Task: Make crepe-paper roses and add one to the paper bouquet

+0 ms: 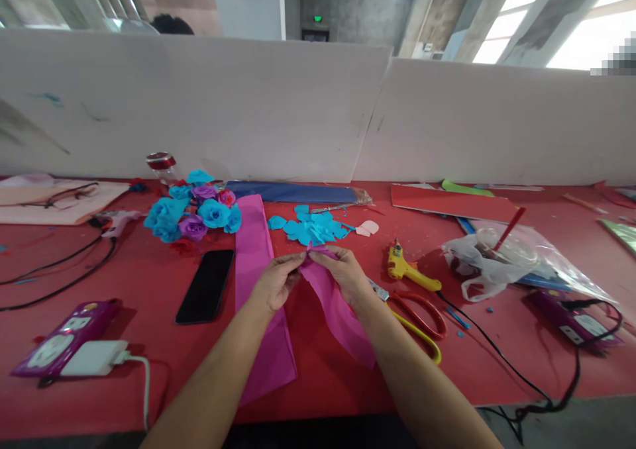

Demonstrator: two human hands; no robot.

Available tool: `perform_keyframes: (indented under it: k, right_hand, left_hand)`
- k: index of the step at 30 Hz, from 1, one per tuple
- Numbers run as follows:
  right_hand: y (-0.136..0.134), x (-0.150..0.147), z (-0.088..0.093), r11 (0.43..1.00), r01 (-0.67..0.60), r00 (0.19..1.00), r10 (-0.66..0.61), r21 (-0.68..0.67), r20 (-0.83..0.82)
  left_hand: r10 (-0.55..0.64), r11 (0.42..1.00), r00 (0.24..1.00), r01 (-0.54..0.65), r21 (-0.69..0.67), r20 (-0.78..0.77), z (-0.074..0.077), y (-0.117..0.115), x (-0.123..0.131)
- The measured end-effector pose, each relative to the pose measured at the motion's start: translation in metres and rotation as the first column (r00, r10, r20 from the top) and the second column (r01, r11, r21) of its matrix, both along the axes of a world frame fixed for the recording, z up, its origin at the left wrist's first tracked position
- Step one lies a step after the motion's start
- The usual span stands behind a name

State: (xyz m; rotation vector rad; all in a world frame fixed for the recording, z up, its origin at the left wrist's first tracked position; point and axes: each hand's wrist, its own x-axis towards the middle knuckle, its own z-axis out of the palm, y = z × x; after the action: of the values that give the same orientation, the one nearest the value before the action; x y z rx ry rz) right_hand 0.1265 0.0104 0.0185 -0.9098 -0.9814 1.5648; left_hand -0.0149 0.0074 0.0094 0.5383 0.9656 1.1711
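My left hand (281, 278) and my right hand (342, 267) meet over the red table, both pinching the top end of a magenta crepe paper strip (334, 306). The strip's loose end hangs down toward my right forearm. Under and beside my left arm lies a longer folded piece of magenta crepe paper (253, 244). Just beyond my fingers is a pile of cut blue paper petals (315, 226), with a few pale pink petals (367, 228) to its right. Scissors (422, 320) with red and yellow handles lie partly behind my right forearm.
Left are blue and purple paper flowers (199, 207), a black phone (206, 287), a purple power strip (67, 336) and a pink glue gun (119, 222). Right are a yellow glue gun (410, 270) with its cord and a cup (507, 249) in a plastic bag. A white partition (199, 104) stands behind.
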Motion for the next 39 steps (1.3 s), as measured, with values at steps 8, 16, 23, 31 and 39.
perform_keyframes:
  k: [8, 16, 23, 31, 39]
  right_hand:
    - [0.000, 0.000, -0.003, 0.997, 0.073, 0.997, -0.073, -0.003, -0.011]
    - [-0.003, -0.003, -0.002, 0.997, 0.078, 0.996, -0.077, 0.025, -0.043]
    - [-0.002, -0.006, -0.008, 0.982, 0.153, 0.980, -0.165, 0.111, 0.109]
    - [-0.003, -0.005, 0.000, 0.990, 0.140, 0.989, -0.140, -0.007, -0.045]
    - [0.000, -0.001, 0.000, 0.983, 0.182, 0.983, -0.183, -0.031, -0.032]
  left_hand:
    - [0.037, 0.998, 0.997, -0.034, 0.062, -0.062, 0.006, -0.005, 0.003]
    - [0.089, 0.973, 0.971, -0.037, 0.228, -0.222, -0.002, -0.005, 0.007]
    - [0.226, 0.901, 0.854, 0.000, 0.434, -0.469, -0.006, -0.007, 0.008]
    - [0.131, 0.943, 0.923, -0.004, 0.331, -0.363, -0.002, -0.009, 0.008]
    - [-0.098, 0.974, 0.946, 0.154, 0.164, -0.309, 0.004, -0.006, -0.001]
